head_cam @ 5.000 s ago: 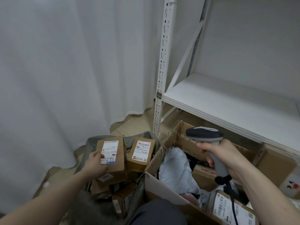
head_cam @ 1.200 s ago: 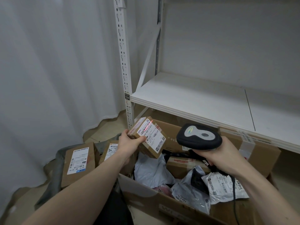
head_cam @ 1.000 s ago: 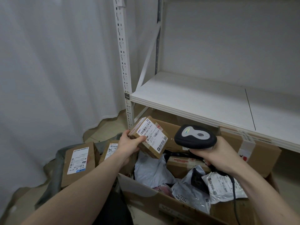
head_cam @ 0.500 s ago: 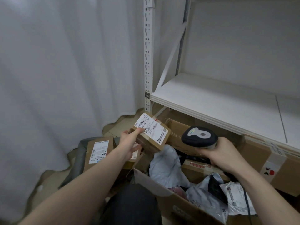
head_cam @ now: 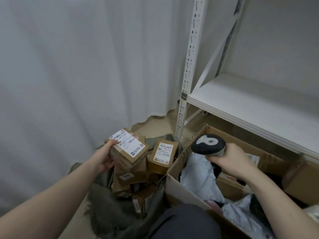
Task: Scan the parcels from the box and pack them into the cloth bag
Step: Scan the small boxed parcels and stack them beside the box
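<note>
White shelf rack (head_cam: 241,107) above box (head_cam: 181,188)

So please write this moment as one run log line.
left hand: holds small brown cardboard parcel over grey cloth bag | right hand: grips dark handheld scanner

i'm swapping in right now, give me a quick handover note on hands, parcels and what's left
Left hand grips a small brown cardboard parcel with a white label over the grey cloth bag.
Right hand holds the black handheld scanner above the open cardboard box.
Done: several brown parcels lie in the bag.
Left: drop this one in; scan the white poly mailers in the box.
</note>
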